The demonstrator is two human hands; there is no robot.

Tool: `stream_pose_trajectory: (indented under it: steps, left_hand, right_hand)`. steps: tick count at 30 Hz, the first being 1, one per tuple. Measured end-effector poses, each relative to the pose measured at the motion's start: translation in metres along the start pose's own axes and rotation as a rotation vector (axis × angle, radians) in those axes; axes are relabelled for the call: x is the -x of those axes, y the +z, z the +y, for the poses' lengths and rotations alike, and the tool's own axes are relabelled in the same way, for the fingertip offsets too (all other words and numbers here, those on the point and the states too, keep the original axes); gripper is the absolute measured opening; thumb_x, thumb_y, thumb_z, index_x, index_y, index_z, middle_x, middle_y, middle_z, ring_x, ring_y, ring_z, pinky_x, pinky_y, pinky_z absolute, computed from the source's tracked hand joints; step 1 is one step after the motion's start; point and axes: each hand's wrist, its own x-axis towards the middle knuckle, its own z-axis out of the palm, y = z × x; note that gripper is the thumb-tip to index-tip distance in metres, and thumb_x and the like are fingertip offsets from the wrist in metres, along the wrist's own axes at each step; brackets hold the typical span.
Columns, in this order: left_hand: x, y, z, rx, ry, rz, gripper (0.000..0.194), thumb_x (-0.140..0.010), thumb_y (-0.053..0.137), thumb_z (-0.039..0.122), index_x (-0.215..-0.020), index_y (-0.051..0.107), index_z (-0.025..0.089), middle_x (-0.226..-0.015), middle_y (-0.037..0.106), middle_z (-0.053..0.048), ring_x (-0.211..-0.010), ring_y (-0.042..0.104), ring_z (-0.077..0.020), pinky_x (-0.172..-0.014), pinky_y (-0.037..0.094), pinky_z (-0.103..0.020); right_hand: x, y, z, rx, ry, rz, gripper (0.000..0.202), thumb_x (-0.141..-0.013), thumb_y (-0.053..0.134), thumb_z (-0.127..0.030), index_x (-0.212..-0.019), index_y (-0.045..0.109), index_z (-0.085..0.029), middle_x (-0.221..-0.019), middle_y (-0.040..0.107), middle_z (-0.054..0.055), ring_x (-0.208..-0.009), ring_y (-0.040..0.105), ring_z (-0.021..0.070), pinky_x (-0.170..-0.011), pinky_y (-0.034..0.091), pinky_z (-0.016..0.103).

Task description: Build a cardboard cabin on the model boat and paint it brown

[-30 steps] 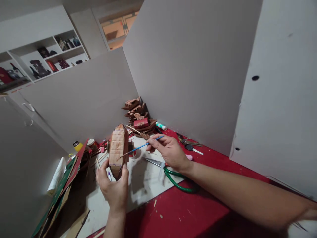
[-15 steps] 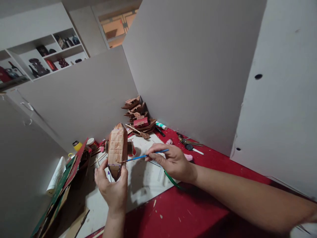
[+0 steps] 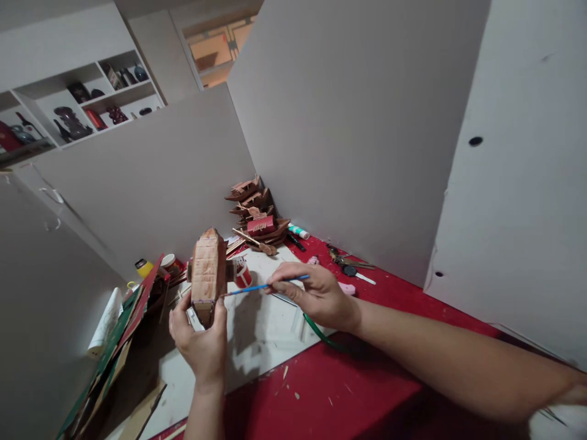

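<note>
My left hand (image 3: 202, 339) grips the lower end of a cardboard model boat (image 3: 208, 269), held up with its flat brown underside facing me. Purple marks run across the boat near my thumb. Between the fingers of my right hand (image 3: 316, 296) is a thin blue paintbrush (image 3: 257, 289), its tip at the boat's lower right edge, close to my left thumb. Whether the bristles touch the cardboard I cannot tell. Behind the boat stands a red and white paper cup (image 3: 243, 274), partly covered by it.
Several brown model boats (image 3: 259, 211) are stacked in the far corner. Cardboard sheets (image 3: 114, 348) lean at the left beside a white roll (image 3: 104, 324). Scissors (image 3: 358, 263) and a green tube (image 3: 321, 333) lie on the red tabletop (image 3: 293, 403). Grey panels (image 3: 348, 134) enclose the table.
My left hand and the boat have shifted slightly left, and the boat has turned a little, showing more of the cup. The paintbrush has followed slightly left along its edge.
</note>
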Motion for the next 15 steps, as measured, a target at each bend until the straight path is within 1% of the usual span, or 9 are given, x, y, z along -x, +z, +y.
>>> stream_pose_trajectory:
  steps: [2,3,4,5,6,7,8,12,15]
  left_hand:
    - [-0.004,-0.001,-0.006,-0.020,-0.015,0.041,0.051,-0.069,0.072,0.038,-0.113,0.059,0.018,-0.105,0.063,-0.009,-0.096,0.061,-0.0264,-0.091,0.045,-0.045]
    - [-0.005,-0.001,-0.008,-0.030,-0.018,0.063,0.051,-0.068,0.073,0.038,-0.113,0.059,0.019,-0.105,0.063,-0.008,-0.095,0.061,-0.0257,-0.089,0.046,-0.043]
    - [-0.007,-0.001,-0.009,-0.027,-0.024,0.073,0.051,-0.068,0.072,0.038,-0.113,0.059,0.019,-0.105,0.063,-0.008,-0.094,0.061,-0.0253,-0.089,0.046,-0.042]
    - [-0.008,-0.002,-0.010,-0.023,-0.029,0.083,0.050,-0.068,0.072,0.038,-0.113,0.059,0.019,-0.105,0.064,-0.008,-0.094,0.061,-0.0252,-0.089,0.046,-0.042]
    - [-0.009,-0.002,-0.012,-0.022,-0.034,0.088,0.050,-0.068,0.072,0.038,-0.113,0.059,0.019,-0.105,0.064,-0.008,-0.094,0.061,-0.0251,-0.089,0.046,-0.041]
    - [-0.010,-0.002,-0.013,-0.023,-0.037,0.091,0.050,-0.069,0.072,0.038,-0.113,0.059,0.019,-0.105,0.064,-0.008,-0.094,0.061,-0.0251,-0.089,0.046,-0.041]
    - [-0.010,-0.002,-0.014,-0.026,-0.038,0.091,0.051,-0.069,0.072,0.038,-0.114,0.059,0.019,-0.105,0.064,-0.008,-0.094,0.061,-0.0250,-0.088,0.046,-0.041]
    - [-0.011,-0.001,-0.017,-0.047,-0.035,0.101,0.050,-0.070,0.071,0.038,-0.113,0.059,0.018,-0.105,0.064,-0.008,-0.095,0.061,-0.0253,-0.088,0.047,-0.042]
    - [-0.011,-0.001,-0.018,-0.046,-0.033,0.087,0.049,-0.071,0.070,0.038,-0.114,0.058,0.017,-0.105,0.063,-0.009,-0.095,0.061,-0.0258,-0.089,0.046,-0.043]
  right_hand:
    - [-0.007,0.001,0.002,-0.036,0.095,0.111,0.014,-0.090,0.059,-0.031,-0.092,0.066,-0.020,-0.079,0.072,0.005,-0.074,0.070,0.0161,-0.070,0.056,0.030]
    - [-0.012,0.000,0.005,-0.017,0.139,0.173,0.017,-0.091,0.057,-0.034,-0.093,0.065,-0.019,-0.080,0.072,0.005,-0.074,0.070,0.0163,-0.070,0.057,0.030]
    - [-0.019,0.000,0.010,0.044,0.183,0.208,0.020,-0.093,0.054,-0.036,-0.095,0.064,-0.018,-0.080,0.072,0.005,-0.074,0.070,0.0163,-0.070,0.056,0.030]
    - [-0.027,-0.001,0.016,0.138,0.222,0.203,0.023,-0.094,0.050,-0.036,-0.098,0.062,-0.017,-0.082,0.072,0.006,-0.076,0.069,0.0165,-0.071,0.056,0.030]
    - [-0.035,-0.001,0.022,0.280,0.261,0.160,0.026,-0.096,0.045,-0.035,-0.100,0.061,-0.016,-0.084,0.072,0.007,-0.077,0.069,0.0164,-0.071,0.055,0.029]
    - [-0.042,-0.001,0.029,0.445,0.310,0.034,0.028,-0.098,0.040,-0.033,-0.103,0.061,-0.016,-0.088,0.073,0.007,-0.082,0.069,0.0157,-0.074,0.053,0.028]
    - [-0.050,0.001,0.036,0.511,0.337,-0.031,0.026,-0.097,0.042,-0.031,-0.103,0.062,-0.016,-0.089,0.073,0.007,-0.083,0.068,0.0163,-0.075,0.052,0.027]
    - [-0.070,0.016,0.061,0.668,0.410,-0.222,0.017,-0.091,0.053,-0.024,-0.090,0.069,-0.017,-0.088,0.074,0.007,-0.087,0.068,0.0208,-0.076,0.048,0.028]
    - [-0.077,0.032,0.077,0.759,0.463,-0.350,0.017,-0.091,0.054,-0.025,-0.091,0.069,-0.017,-0.094,0.072,0.009,-0.093,0.066,0.0223,-0.081,0.048,0.033]
